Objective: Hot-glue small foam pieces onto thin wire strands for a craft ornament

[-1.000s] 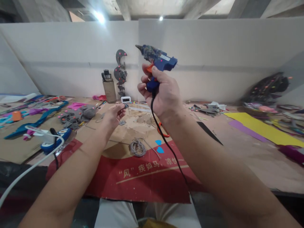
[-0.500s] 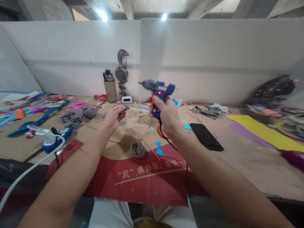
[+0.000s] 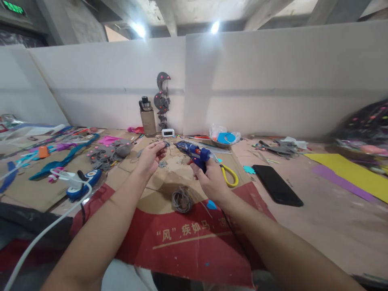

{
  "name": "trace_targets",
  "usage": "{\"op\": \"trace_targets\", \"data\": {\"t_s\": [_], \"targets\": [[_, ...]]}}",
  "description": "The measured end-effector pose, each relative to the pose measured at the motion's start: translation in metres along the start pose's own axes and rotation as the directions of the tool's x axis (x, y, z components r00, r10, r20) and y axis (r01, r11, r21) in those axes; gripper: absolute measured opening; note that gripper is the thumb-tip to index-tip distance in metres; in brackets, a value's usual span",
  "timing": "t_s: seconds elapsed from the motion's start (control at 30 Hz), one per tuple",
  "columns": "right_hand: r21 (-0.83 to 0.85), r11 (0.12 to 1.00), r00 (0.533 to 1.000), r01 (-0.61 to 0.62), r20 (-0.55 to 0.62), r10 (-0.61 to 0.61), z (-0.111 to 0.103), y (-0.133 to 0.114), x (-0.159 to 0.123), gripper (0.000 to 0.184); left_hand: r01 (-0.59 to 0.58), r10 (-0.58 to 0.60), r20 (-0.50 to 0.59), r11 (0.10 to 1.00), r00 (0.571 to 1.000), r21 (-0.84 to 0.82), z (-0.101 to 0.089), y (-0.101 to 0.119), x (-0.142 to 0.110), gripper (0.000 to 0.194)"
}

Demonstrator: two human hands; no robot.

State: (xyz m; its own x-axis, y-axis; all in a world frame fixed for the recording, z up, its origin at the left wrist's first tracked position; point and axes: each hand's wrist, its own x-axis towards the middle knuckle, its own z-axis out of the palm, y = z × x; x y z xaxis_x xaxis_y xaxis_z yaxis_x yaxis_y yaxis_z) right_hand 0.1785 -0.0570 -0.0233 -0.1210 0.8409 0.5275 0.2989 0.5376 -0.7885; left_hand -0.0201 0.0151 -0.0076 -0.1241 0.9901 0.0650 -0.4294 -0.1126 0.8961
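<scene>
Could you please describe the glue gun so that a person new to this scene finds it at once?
Find the big red-printed cardboard, then look up from its lettering to the right hand. The glue gun is gripped there, its nozzle toward the left hand. Its dark blue, pistol-like shape sets it apart from the nearby yellow loop.

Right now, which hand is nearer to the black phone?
Right. The right hand, holding the blue glue gun, is left of the black phone; the left hand is farther left, beyond the gun's nozzle.
</scene>
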Motion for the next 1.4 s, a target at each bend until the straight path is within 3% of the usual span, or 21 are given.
{"op": "trace_targets", "data": {"t_s": [0.37,0.7,1.1,1.4], "targets": [[-0.104,0.994,1.000,0.025,0.005,-0.024,-0.002,0.006,0.002,0.033,0.038,-0.035,0.051,0.998,0.998,-0.043,0.010,0.000,-0.008,0.008],[-0.116,0.993,1.000,0.020,0.014,-0.019,-0.001,0.007,0.002,0.032,0.030,-0.028,0.075,0.999,0.997,-0.032,0.016,0.001,-0.015,0.011],[-0.184,0.982,0.999,0.033,-0.008,-0.035,-0.001,-0.001,0.000,0.028,-0.038,0.026,0.124,0.995,0.992,0.093,0.020,-0.001,-0.021,0.024],[-0.229,0.973,0.999,0.035,-0.013,-0.039,-0.001,-0.004,-0.001,0.025,-0.089,0.080,0.107,0.993,0.991,0.080,0.019,-0.002,-0.020,0.024]]}}
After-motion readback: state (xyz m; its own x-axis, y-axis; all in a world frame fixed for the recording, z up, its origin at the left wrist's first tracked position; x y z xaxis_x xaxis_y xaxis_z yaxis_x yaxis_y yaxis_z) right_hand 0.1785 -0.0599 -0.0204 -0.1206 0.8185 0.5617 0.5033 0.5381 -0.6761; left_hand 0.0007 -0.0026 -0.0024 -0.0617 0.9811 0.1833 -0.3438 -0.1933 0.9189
